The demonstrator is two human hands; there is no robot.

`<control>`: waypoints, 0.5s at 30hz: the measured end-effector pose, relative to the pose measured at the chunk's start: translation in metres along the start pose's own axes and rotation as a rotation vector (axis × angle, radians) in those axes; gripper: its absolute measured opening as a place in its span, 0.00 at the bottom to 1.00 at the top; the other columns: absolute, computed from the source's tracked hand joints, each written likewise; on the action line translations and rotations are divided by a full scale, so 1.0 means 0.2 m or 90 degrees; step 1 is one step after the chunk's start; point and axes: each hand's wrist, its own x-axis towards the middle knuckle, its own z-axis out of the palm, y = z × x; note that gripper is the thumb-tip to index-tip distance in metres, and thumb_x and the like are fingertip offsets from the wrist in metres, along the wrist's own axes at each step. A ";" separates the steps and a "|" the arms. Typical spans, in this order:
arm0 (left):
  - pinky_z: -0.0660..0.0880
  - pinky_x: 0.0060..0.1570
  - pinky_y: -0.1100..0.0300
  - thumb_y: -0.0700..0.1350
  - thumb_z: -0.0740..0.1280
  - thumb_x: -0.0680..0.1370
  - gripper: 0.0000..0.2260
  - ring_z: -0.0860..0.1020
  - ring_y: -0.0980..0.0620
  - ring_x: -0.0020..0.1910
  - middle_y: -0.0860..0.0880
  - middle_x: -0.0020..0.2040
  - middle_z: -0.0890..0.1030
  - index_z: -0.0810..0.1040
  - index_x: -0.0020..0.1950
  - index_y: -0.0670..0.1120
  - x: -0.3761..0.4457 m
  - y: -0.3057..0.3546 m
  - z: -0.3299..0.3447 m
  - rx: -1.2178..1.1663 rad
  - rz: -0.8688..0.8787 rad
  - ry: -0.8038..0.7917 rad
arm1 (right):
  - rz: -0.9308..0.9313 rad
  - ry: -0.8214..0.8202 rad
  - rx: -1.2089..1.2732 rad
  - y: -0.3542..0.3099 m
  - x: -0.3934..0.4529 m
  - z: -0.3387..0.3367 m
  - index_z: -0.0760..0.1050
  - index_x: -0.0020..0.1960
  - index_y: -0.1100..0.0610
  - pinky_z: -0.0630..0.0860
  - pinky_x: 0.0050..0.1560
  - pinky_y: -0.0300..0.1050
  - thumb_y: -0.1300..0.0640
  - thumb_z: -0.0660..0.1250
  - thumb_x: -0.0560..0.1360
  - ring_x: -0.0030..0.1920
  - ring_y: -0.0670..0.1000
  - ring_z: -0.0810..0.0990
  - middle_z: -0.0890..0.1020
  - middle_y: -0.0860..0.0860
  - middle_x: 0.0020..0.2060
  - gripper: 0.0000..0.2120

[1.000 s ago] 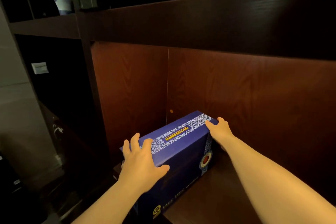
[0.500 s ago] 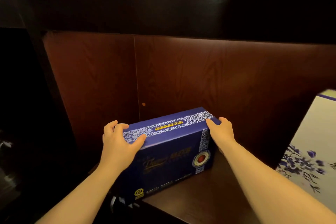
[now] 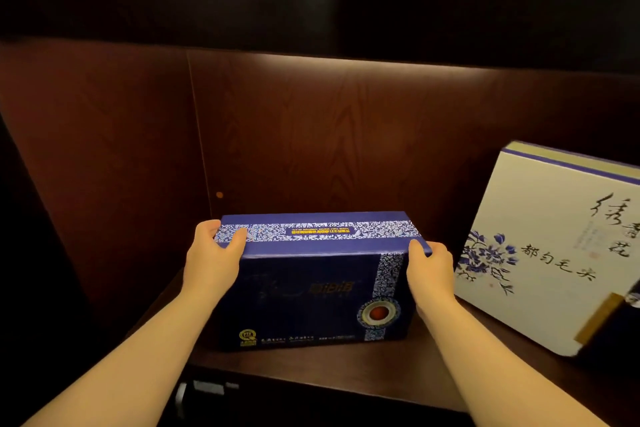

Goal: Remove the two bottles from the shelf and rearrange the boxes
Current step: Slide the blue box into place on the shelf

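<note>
Blue box stands upright on the dark wood shelf, near its left end. Left hand grips the top-left corner, right hand the top-right corner, fingers wrapped over the edges. White floral box leans tilted to the right, apart from it
</note>
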 end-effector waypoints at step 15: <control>0.74 0.35 0.56 0.58 0.61 0.81 0.07 0.82 0.50 0.47 0.49 0.53 0.82 0.76 0.53 0.58 0.00 -0.13 -0.06 -0.235 -0.128 -0.161 | 0.056 -0.018 0.129 0.04 -0.19 -0.05 0.68 0.55 0.52 0.68 0.39 0.53 0.45 0.56 0.84 0.39 0.54 0.72 0.75 0.55 0.42 0.10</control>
